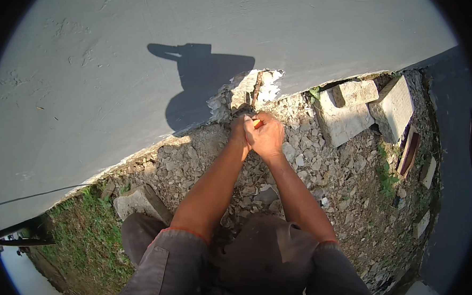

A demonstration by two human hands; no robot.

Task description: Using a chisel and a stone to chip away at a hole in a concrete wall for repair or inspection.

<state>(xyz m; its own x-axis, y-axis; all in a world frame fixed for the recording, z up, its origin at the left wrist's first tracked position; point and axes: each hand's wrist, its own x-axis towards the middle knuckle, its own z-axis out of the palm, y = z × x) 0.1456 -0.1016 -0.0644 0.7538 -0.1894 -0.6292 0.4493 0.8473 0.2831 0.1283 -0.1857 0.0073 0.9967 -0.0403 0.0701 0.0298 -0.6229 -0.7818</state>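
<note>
Both my hands are closed together at the foot of the grey wall [125, 62]. My left hand [239, 135] and my right hand [270, 137] grip a tool with a yellow-orange handle [257, 123]; its kind is hidden by my fingers. Just beyond them the wall has a broken patch [238, 88] with white, ragged edges and exposed rough material. A rusty bar [257, 87] stands in this patch, its lower end close to my hands. Whether the tool touches the bar I cannot make out.
Stony rubble [312, 170] covers the ground along the wall. To the right lie pale concrete blocks [346, 120] and a reddish-brown piece [409, 154], near another grey wall [454, 189]. At left are a lone block [140, 203] and grass [85, 230]. My knees are close below.
</note>
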